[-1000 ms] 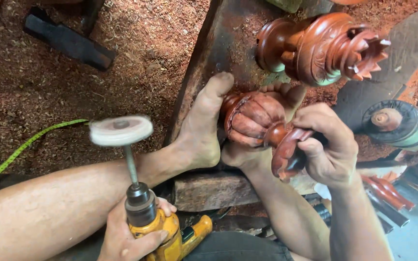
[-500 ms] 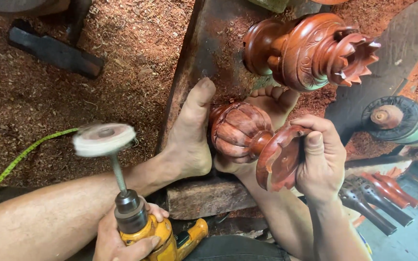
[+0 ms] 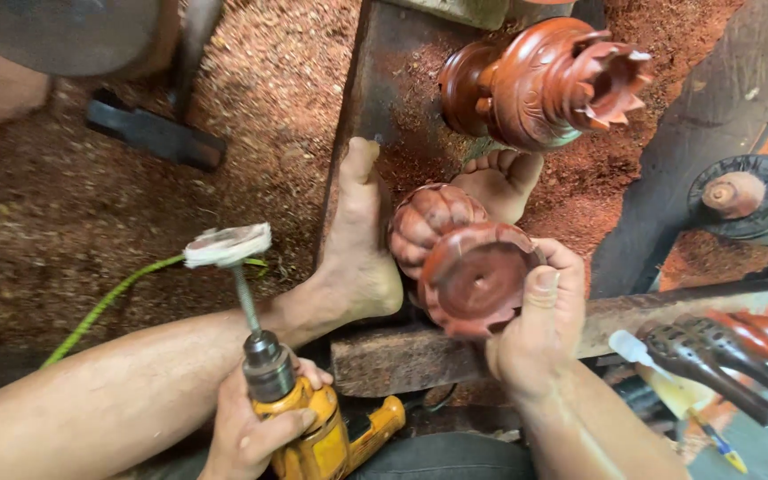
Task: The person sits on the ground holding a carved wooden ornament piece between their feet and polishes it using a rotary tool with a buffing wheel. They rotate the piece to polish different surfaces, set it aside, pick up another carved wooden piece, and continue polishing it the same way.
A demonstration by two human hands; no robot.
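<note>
**Carved piece turned end-on between the feet**

At lower centre, my left hand (image 3: 251,436) is gripping the yellow drill (image 3: 317,436), its buffing wheel (image 3: 227,245) now lifted clear. My right hand (image 3: 535,329) is clasping the carved wooden piece (image 3: 464,267), tilted round since a moment ago, braced between my feet (image 3: 357,258). Another carved finial (image 3: 544,80) is lying upper right.

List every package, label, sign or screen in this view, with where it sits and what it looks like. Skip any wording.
No packages, signs or screens show.
Possible label: a dark patch on the side of the yellow drill held in the left hand, bottom centre; too blurred to be sure.
Nothing is stuck on the carved red-brown wooden piece in the right hand, nor on the carved piece above it.
</note>
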